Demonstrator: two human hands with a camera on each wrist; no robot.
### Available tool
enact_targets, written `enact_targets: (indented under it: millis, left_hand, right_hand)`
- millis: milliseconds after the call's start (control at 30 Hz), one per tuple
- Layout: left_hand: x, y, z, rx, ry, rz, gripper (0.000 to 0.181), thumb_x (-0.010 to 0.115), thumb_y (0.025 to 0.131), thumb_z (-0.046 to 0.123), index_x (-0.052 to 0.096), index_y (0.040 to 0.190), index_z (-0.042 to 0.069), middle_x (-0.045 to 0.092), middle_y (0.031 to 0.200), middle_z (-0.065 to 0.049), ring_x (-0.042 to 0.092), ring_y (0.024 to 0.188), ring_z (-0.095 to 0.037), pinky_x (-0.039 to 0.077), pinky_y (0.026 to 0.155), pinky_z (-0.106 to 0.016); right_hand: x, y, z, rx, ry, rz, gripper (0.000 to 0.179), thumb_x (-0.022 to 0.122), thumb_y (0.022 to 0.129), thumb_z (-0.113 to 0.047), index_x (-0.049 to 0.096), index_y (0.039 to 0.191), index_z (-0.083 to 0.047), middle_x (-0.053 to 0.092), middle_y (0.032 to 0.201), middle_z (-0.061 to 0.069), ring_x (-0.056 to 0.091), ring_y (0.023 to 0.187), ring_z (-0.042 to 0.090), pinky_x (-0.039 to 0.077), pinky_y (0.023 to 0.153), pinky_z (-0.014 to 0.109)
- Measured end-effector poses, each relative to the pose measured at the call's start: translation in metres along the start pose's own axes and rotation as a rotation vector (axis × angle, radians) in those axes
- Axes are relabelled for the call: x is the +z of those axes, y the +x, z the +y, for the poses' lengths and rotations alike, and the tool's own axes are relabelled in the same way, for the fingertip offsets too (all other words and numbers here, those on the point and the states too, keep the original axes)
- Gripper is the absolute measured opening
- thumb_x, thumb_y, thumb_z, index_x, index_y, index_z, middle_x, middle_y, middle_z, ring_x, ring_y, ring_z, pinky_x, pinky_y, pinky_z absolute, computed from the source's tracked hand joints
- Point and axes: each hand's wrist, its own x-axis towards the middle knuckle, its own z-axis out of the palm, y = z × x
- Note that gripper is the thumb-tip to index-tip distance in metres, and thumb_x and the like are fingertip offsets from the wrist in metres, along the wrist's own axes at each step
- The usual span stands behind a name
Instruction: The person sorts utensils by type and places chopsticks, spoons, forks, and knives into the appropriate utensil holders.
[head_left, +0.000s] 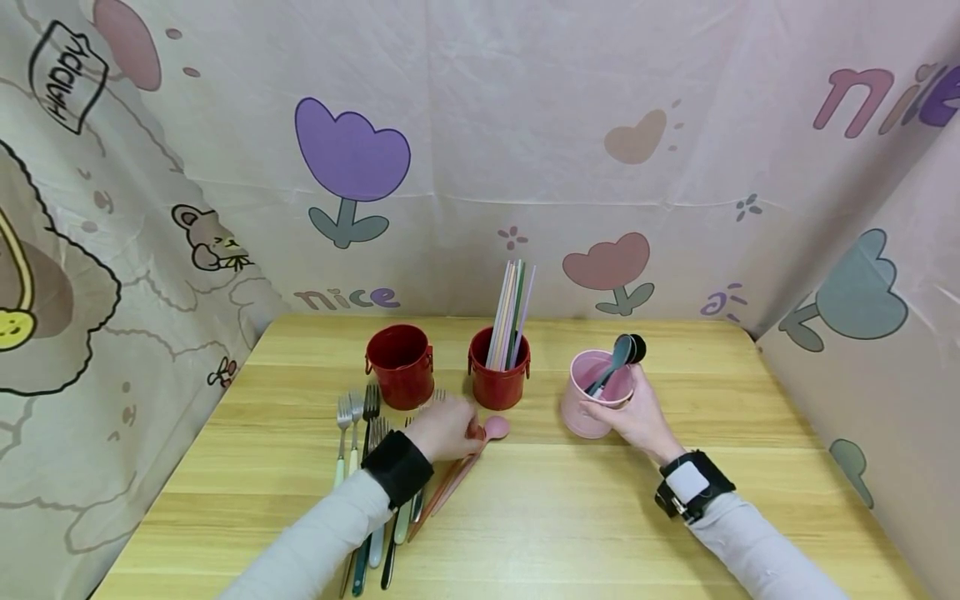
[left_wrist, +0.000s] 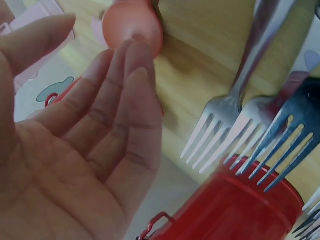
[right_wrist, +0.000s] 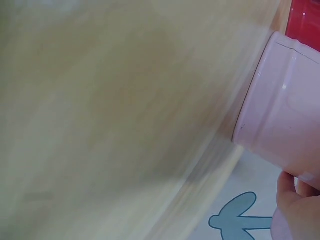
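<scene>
Cloth [head_left: 480,158] printed with flowers, hearts and "nice" lettering hangs behind your table and along both sides. Table [head_left: 600,533] is light wood grain, working surface for everything below.

Your arms come in from the near edge, light sleeves, black wristbands [head_left: 398,468] on both. Left forearm lies across the view of the forks and hides part of them. Left hand [head_left: 444,429]: palm side shows in the wrist view, fingers together and nearly straight, thumb well apart, nothing pinched. Fingertips are at the orange spoon's bowl; can't tell if they touch. Right hand [head_left: 637,421] grips the pink cup [head_left: 581,418] by rim and wall, thumb on your side.

Two red cups stand further left: left cup [head_left: 407,385] just past the fork heads, right cup [head_left: 498,392] between it and the pink one, holding straws [head_left: 508,321] that stick up tall.

Forks [head_left: 372,402] lie in a loose bunch, tines away from you, handles toward you, some crowded under your left wrist.

Orange spoon [left_wrist: 134,25] lies right of the forks, pink spoon [head_left: 497,427] close beside it, bowl near the straw cup. Blue-grey spoon [head_left: 622,350] and black spoon [head_left: 638,348] lean in the pink cup, bowls up, next to your right fingers.
</scene>
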Motion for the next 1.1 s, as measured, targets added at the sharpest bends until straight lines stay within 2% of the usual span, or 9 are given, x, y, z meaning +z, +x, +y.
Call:
enact_targets:
  millis: [200, 367, 533, 667, 800, 933, 1100]
  left_hand:
    - [0.005, 0.000, 0.002, -0.011, 0.054, 0.016, 0.042, 0.081, 0.084, 0.025, 0.050, 0.057, 0.016, 0.041, 0.057, 0.005, 0.044, 0.059, -0.013, 0.031, 0.054, -0.024]
    - [0.007, 0.000, 0.005, -0.076, 0.079, -0.012, 0.041, 0.080, 0.083, 0.026, 0.049, 0.058, 0.016, 0.042, 0.059, 0.003, 0.044, 0.059, -0.015, 0.030, 0.055, -0.026]
    - [0.010, 0.002, 0.004, -0.113, 0.103, -0.022, 0.037, 0.080, 0.082, 0.027, 0.053, 0.060, 0.016, 0.046, 0.061, 0.002, 0.046, 0.061, -0.017, 0.032, 0.055, -0.027]
    - [0.013, 0.005, 0.004, -0.153, 0.087, -0.048, 0.040, 0.080, 0.082, 0.028, 0.052, 0.058, 0.016, 0.043, 0.058, 0.002, 0.045, 0.059, -0.017, 0.032, 0.054, -0.027]
    - [0.012, 0.005, 0.003, -0.192, 0.058, -0.079, 0.036, 0.084, 0.079, 0.028, 0.055, 0.063, 0.015, 0.047, 0.060, 0.001, 0.047, 0.061, -0.018, 0.033, 0.054, -0.027]
    - [0.012, 0.002, 0.003, -0.215, 0.024, -0.113, 0.032, 0.088, 0.074, 0.027, 0.060, 0.075, 0.013, 0.052, 0.067, -0.001, 0.050, 0.065, -0.019, 0.037, 0.056, -0.028]
    - [0.009, -0.004, 0.002, -0.251, -0.046, -0.145, 0.035, 0.088, 0.074, 0.026, 0.061, 0.089, 0.010, 0.055, 0.073, -0.004, 0.052, 0.069, -0.020, 0.040, 0.058, -0.029]
  right_hand:
    - [0.001, -0.001, -0.001, 0.005, 0.002, 0.005, 0.088, 0.087, 0.077, -0.012, 0.034, 0.147, -0.002, 0.052, 0.141, 0.023, 0.052, 0.128, 0.037, 0.041, 0.108, 0.057]
    - [0.001, -0.001, -0.001, 0.009, 0.007, 0.008, 0.089, 0.087, 0.077, -0.012, 0.034, 0.147, -0.003, 0.052, 0.141, 0.023, 0.052, 0.128, 0.037, 0.041, 0.109, 0.057]
    - [0.001, -0.001, -0.001, 0.003, -0.003, 0.009, 0.089, 0.087, 0.077, -0.013, 0.034, 0.147, -0.003, 0.053, 0.140, 0.022, 0.053, 0.127, 0.036, 0.042, 0.108, 0.055]
    - [0.001, -0.001, -0.001, 0.001, -0.009, 0.014, 0.088, 0.087, 0.077, -0.012, 0.035, 0.147, -0.002, 0.054, 0.139, 0.022, 0.054, 0.126, 0.035, 0.042, 0.107, 0.054]
    - [0.001, -0.001, -0.001, 0.002, -0.007, 0.014, 0.089, 0.087, 0.076, -0.013, 0.035, 0.147, -0.002, 0.054, 0.140, 0.022, 0.054, 0.127, 0.036, 0.042, 0.107, 0.054]
    - [0.001, -0.001, 0.000, 0.008, 0.006, 0.010, 0.089, 0.087, 0.077, -0.013, 0.034, 0.147, -0.002, 0.053, 0.140, 0.022, 0.053, 0.128, 0.036, 0.041, 0.108, 0.055]
    - [0.001, -0.001, 0.000, 0.014, 0.009, 0.008, 0.089, 0.087, 0.077, -0.012, 0.034, 0.147, -0.002, 0.052, 0.141, 0.022, 0.053, 0.128, 0.036, 0.041, 0.108, 0.055]
